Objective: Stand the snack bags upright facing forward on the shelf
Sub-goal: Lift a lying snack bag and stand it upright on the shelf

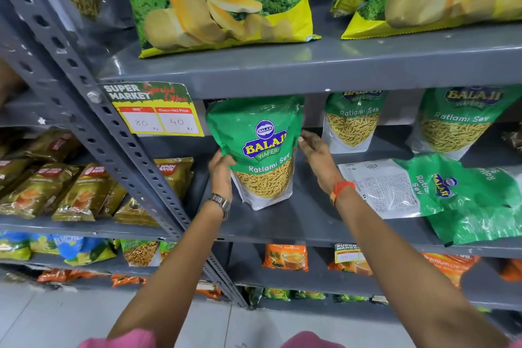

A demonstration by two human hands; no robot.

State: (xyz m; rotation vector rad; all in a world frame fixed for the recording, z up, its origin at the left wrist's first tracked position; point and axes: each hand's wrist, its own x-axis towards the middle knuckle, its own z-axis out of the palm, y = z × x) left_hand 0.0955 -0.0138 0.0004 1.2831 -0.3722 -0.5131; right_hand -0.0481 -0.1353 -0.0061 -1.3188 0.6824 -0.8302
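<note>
A green and white Ratlami Sev snack bag (261, 150) stands upright on the grey shelf (296, 223), its front toward me. My left hand (221, 171) grips its left edge and my right hand (316, 155) holds its right edge. Farther back on the same shelf two more sev bags (351, 121) (460, 121) stand upright facing forward. To the right, two sev bags lie flat: one shows its white printed back (384, 189), the other (477, 206) lies crumpled at the shelf's front edge.
A slotted grey upright post (113, 133) with a price tag (156, 110) borders the shelf's left side. Large chip bags (223, 0) sit on the shelf above. Gold tea packets (65, 189) fill the neighbouring rack at left; orange packets (285, 257) sit below.
</note>
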